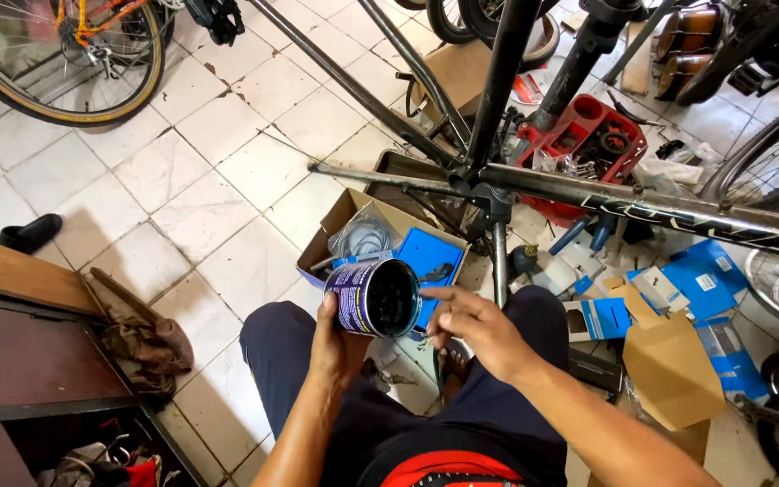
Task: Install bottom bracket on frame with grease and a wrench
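My left hand grips an open round tin with a purple-blue printed side, tilted so its dark inside faces right. My right hand hovers just right of the tin's mouth, fingers spread and pointing toward the rim, holding nothing. Both hands are above my knees in dark trousers. Behind the tin, an open cardboard box on the floor holds coiled cable in a clear bag and a blue packet. A dark bicycle frame runs across above the box, clamped on a stand.
A red tool tray with parts sits behind the frame. Blue boxes and cardboard litter the floor on the right. A bicycle wheel stands at top left, another at the right edge. A wooden bench and rags lie left.
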